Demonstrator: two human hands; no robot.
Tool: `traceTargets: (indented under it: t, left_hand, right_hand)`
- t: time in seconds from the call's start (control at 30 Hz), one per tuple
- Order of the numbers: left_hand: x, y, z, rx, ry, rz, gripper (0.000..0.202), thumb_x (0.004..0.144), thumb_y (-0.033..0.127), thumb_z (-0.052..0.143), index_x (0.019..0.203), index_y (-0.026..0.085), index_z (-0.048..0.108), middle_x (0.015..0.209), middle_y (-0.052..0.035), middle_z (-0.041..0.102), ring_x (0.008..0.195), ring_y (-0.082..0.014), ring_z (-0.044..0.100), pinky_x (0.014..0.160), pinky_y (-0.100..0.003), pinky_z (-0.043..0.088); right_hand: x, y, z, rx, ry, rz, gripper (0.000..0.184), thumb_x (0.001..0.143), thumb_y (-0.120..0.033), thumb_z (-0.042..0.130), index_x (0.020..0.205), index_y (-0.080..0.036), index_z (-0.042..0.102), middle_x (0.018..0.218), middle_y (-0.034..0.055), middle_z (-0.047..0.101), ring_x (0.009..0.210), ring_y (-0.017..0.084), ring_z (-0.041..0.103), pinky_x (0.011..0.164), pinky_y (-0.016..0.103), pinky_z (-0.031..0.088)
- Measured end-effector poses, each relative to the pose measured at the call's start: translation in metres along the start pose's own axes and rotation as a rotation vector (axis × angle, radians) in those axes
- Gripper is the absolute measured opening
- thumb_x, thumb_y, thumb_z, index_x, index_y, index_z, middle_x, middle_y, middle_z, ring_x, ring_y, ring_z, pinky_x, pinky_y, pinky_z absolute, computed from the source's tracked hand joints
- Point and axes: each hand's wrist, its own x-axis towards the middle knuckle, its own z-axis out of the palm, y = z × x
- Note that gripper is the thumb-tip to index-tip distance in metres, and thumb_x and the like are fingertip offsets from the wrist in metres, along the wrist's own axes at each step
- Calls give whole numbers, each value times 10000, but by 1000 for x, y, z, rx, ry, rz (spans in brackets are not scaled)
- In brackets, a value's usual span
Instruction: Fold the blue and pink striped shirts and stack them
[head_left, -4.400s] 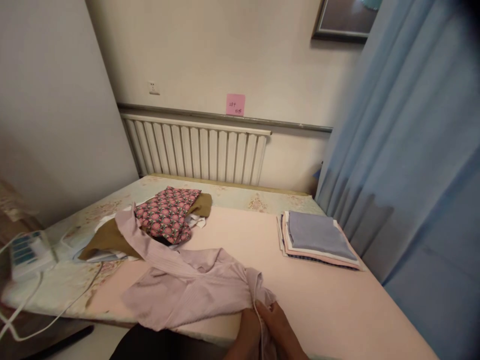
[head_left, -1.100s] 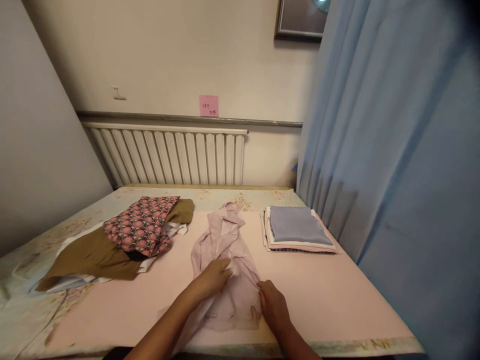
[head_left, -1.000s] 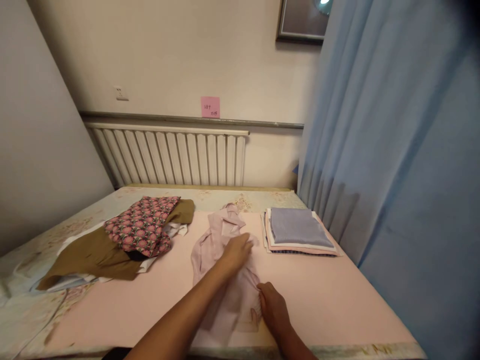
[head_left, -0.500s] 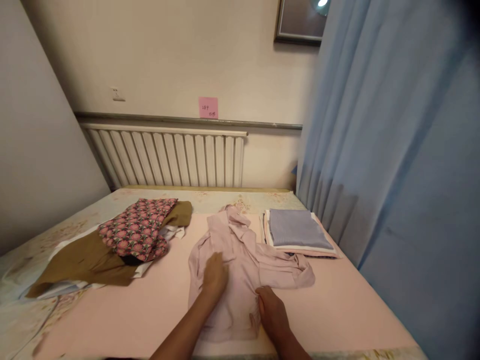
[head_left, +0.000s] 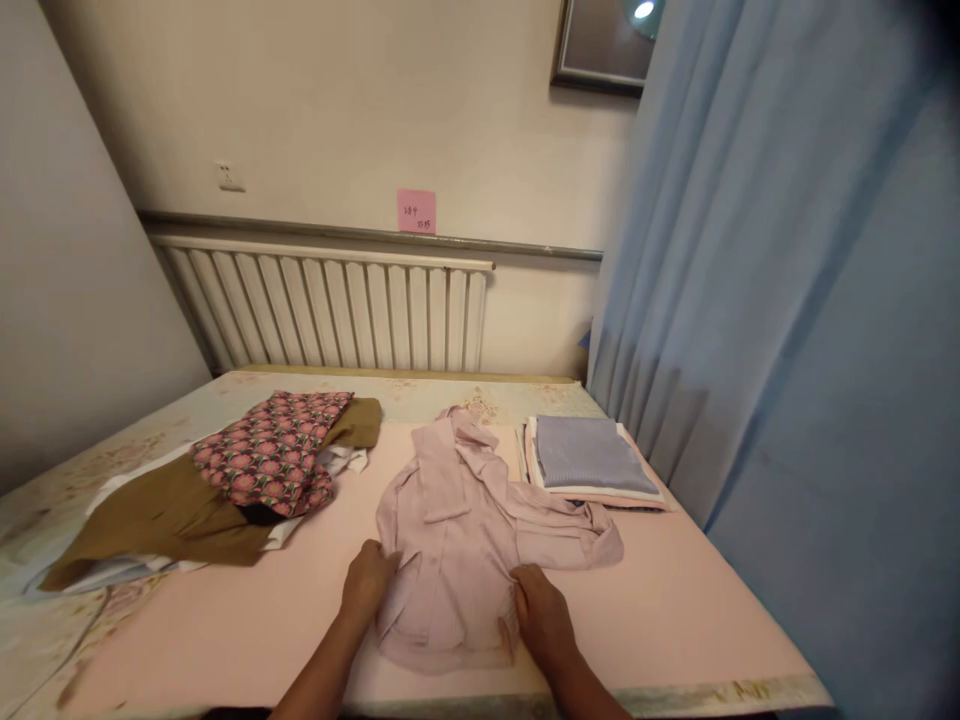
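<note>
A pale pink long-sleeved shirt [head_left: 465, 590] lies spread on the pink mat [head_left: 660, 620], its collar end pointing away from me. One sleeve reaches out to the right; the other is folded over the shirt's front. My left hand [head_left: 369, 578] is closed on the shirt's left edge, fingers pinching the cloth. On the opposite edge, lower down, my right hand [head_left: 541, 608] pinches the fabric between thumb and fingers. The shirt's lower hem rests near the front of the mat, slightly wrinkled.
At left lies a loose heap of clothes, with a floral garment [head_left: 274, 450] over a brown one [head_left: 157, 515]. A folded stack topped by a grey-blue cloth [head_left: 585, 452] sits at back right. A blue curtain [head_left: 750, 300] hangs along the right side; a radiator [head_left: 330, 310] stands behind.
My left hand has moved left and down from the folded sleeve to the shirt's left edge and grips it there. My right hand stays at the right edge.
</note>
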Motion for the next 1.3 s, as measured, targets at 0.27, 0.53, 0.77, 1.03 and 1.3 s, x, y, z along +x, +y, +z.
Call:
traceTargets:
  t: [0.27, 0.53, 0.77, 1.03, 1.3]
  left_hand:
    - [-2, -10, 5, -66, -47, -30, 283, 743, 235, 541, 1019, 184, 510, 1003, -87, 703, 926, -195, 673, 720, -237, 437]
    - [-13, -31, 1, -100, -111, -43, 287, 746, 196, 496, 1032, 188, 509, 860, -35, 711, 766, -170, 689, 630, -229, 438]
    - [-33, -54, -2, -110, -130, -56, 286, 782, 198, 466, 1065, 184, 506, 863, -30, 705, 751, -174, 686, 654, -249, 460]
    - [-52, -60, 1, -64, -123, -18, 276, 801, 198, 458, 1071, 198, 513, 927, -42, 711, 883, -196, 678, 767, -275, 454]
    - [-46, -46, -20, 85, 173, 119, 357, 916, 403, 296, 1030, 172, 543, 1010, -123, 651, 987, -259, 614, 832, -348, 435]
  right_hand:
    - [-2, 2, 2, 5, -15, 0, 274, 853, -80, 390, 978, -190, 607, 872, 50, 617, 833, 178, 605, 744, 282, 490]
    - [-1, 2, 2, 15, 1, -8, 272, 855, -79, 392, 969, -189, 613, 847, 46, 613, 809, 174, 602, 730, 279, 490]
    - [-1, 1, 0, 17, -11, -3, 286, 841, -73, 388, 972, -197, 610, 858, 46, 619, 813, 179, 607, 724, 284, 497]
    - [0, 0, -1, 4, -10, 0, 275, 843, -73, 388, 955, -202, 604, 855, 41, 621, 810, 181, 610, 721, 287, 500]
    - [0, -1, -1, 7, 14, -8, 280, 815, -61, 408, 946, -207, 608, 843, 32, 615, 800, 173, 612, 714, 270, 499]
